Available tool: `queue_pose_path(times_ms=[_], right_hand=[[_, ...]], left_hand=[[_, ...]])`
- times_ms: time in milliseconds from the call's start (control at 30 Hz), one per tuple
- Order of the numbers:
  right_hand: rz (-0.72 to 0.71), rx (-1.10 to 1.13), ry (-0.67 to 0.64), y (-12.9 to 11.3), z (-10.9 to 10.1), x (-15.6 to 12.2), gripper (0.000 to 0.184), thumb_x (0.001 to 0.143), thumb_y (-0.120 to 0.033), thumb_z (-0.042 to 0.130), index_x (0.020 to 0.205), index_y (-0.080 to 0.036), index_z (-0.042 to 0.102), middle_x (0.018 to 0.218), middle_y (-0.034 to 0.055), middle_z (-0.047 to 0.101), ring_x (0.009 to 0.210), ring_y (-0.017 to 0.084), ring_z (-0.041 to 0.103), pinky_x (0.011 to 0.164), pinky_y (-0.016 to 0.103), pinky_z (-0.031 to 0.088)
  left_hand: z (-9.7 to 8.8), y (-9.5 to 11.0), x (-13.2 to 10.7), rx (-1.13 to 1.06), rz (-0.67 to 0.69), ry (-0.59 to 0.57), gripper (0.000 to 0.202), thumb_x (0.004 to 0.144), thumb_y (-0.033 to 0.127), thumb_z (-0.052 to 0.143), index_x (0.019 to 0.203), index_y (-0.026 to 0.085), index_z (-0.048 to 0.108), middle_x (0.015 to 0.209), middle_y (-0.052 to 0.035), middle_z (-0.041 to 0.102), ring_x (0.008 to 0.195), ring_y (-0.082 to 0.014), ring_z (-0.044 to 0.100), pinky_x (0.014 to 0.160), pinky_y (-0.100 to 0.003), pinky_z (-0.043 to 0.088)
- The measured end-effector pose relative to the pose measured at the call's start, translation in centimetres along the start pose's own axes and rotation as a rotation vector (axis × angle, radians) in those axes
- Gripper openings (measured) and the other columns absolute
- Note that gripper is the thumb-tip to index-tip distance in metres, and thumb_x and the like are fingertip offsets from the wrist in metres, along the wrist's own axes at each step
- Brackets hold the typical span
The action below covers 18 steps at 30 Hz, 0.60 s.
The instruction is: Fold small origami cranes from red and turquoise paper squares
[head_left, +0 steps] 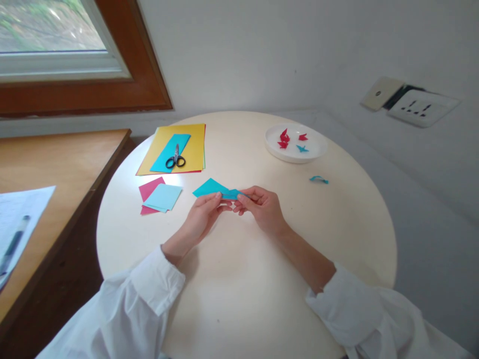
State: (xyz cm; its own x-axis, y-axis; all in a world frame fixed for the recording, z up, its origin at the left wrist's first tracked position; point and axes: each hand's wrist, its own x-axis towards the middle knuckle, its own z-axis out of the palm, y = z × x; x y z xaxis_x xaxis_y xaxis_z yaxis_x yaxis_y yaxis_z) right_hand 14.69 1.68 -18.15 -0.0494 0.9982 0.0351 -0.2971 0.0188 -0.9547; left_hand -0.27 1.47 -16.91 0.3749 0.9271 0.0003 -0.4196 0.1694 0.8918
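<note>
Between my two hands is a small folded piece of blue paper (231, 194), held a little above the round white table (239, 279). The thumb and fingers of my left hand (204, 212) pinch its left end. My right hand (264, 207) pinches the right end, its fingers curled behind the paper. Just beyond my left hand lies a flat blue paper square (210, 187), partly hidden by that hand. Off to the left, pale blue paper squares (163, 197) rest on dark pink squares (149, 187).
Black-handled scissors (175, 158) lie on a blue strip (160, 157) over yellow sheets (196, 149). A white plate (295, 158) holds several small folded red and blue paper figures (284, 135). A thin blue paper scrap (319, 179) lies nearer. A wooden desk (75, 159) stands left.
</note>
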Motion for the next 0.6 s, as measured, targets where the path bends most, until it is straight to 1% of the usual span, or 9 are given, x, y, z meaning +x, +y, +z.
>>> queue_pose_path(times_ms=[133,233,333,400,467,533,600], right_hand=[[0.020,0.021,0.040,-0.1,0.2,0.0,0.031,0.054,-0.040,0.080,0.066,-0.016,0.065,0.055,-0.0010,0.069,0.048,0.012,0.064,0.045,0.022,0.052],[0.031,0.042,0.067,-0.2,0.5,-0.1,0.033,0.054,-0.042,0.080,0.066,-0.016,0.065,0.058,-0.0006,0.071,0.051,0.013,0.066,0.046,0.023,0.053],[0.041,0.061,0.074,-0.1,0.9,-0.3,0.035,0.053,-0.044,0.080,0.066,-0.017,0.064,0.058,-0.0012,0.070,0.052,0.013,0.066,0.046,0.022,0.054],[0.055,0.064,0.064,0.0,1.1,-0.3,0.035,0.054,-0.045,0.080,0.066,-0.017,0.062,0.058,-0.0014,0.070,0.053,0.013,0.067,0.046,0.022,0.054],[0.072,0.053,0.042,0.2,1.2,-0.4,0.036,0.055,-0.046,0.079,0.065,-0.017,0.059,0.059,-0.0012,0.070,0.055,0.014,0.068,0.045,0.022,0.054],[0.080,0.021,0.010,0.5,1.3,-0.5,0.038,0.056,-0.047,0.078,0.063,-0.017,0.057,0.059,-0.0011,0.069,0.056,0.015,0.068,0.044,0.022,0.054],[0.076,-0.026,-0.031,0.8,1.3,-0.5,0.039,0.057,-0.049,0.077,0.062,-0.018,0.054,0.057,-0.0015,0.067,0.056,0.015,0.068,0.045,0.023,0.054]], left_hand=[[0.1,0.0,0.0,-0.023,-0.008,-0.001,0.025,0.078,0.037,0.064,0.072,0.013,0.071,0.076,-0.0072,0.068,0.075,-0.0187,0.060,0.078,-0.034,0.046],[0.2,-0.3,-0.1,0.086,-0.001,0.039,0.023,0.074,0.037,0.069,0.069,0.014,0.070,0.075,-0.0046,0.066,0.075,-0.0155,0.058,0.076,-0.029,0.045],[0.4,-0.8,-0.1,0.193,-0.004,0.115,0.022,0.071,0.036,0.072,0.070,0.014,0.070,0.074,-0.0032,0.065,0.073,-0.0137,0.055,0.072,-0.027,0.043],[0.5,-1.1,0.0,0.196,0.005,0.177,0.023,0.069,0.036,0.073,0.068,0.014,0.069,0.073,-0.0030,0.064,0.072,-0.0133,0.054,0.069,-0.027,0.042],[0.6,-1.2,0.0,0.167,0.014,0.216,0.025,0.068,0.037,0.074,0.062,0.013,0.066,0.068,-0.0016,0.061,0.069,-0.0123,0.051,0.066,-0.026,0.041],[0.7,-1.2,0.0,0.133,0.016,0.222,0.028,0.067,0.037,0.074,0.057,0.014,0.061,0.060,0.0010,0.055,0.063,-0.0105,0.047,0.061,-0.025,0.039],[0.7,-1.1,0.0,0.097,0.008,0.204,0.030,0.068,0.036,0.074,0.056,0.014,0.057,0.056,0.0031,0.049,0.058,-0.0094,0.043,0.056,-0.024,0.036]])
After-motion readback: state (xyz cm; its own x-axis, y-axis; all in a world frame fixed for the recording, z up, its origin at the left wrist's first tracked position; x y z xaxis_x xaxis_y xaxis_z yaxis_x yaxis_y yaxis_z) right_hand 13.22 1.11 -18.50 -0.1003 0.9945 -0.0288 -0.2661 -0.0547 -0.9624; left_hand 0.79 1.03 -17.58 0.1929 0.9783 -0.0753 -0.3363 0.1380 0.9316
